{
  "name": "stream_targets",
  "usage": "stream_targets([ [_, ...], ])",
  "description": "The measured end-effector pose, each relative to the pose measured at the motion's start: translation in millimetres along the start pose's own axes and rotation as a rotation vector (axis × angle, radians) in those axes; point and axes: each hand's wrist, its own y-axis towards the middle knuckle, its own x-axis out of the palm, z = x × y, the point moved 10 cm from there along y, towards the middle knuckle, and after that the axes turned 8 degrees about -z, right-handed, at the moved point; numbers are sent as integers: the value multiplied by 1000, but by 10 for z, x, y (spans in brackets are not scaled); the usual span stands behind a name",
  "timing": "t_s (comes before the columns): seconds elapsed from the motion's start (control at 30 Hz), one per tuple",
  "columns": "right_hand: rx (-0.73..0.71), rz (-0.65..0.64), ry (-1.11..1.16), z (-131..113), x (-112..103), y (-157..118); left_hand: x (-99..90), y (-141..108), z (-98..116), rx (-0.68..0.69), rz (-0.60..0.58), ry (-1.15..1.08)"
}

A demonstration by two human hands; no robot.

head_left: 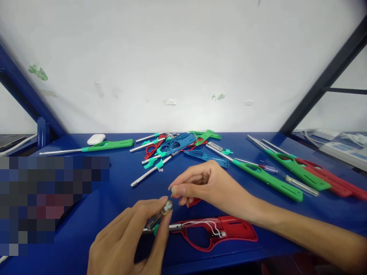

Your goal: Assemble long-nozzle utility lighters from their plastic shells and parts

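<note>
My left hand pinches a small clear tube, apparently a lighter's fuel tank, between thumb and fingers, its pale end facing up. My right hand hovers just beyond that end, thumb and fingertips pressed together; whatever they hold is too small or hidden to name. Under both hands lies an opened red lighter shell with white wires and a metal barrel in it. Another red piece shows partly beneath my right hand.
Behind my hands is a pile of lighter parts, with blue shells and taped metal barrels. Green lighters and red ones lie at right, near a clear tube and a screwdriver. A white case sits back left.
</note>
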Motion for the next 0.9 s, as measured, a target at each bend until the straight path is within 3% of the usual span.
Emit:
stream_targets([
  [0.17, 0, -28, 22, 42, 70, -12, 38, -56, 7, 49, -13, 94],
  [0.4, -1, 51, -313, -36, 45, -88, 63, -15, -9, 64, -46, 110],
  [0.57, 31, 29, -326, -7, 118, -111, 86, -15, -48, 31, -122, 73],
  [0.9, -104, 3, -473, -87, 243, -119, 128, -18, -54, 27, -142, 63],
])
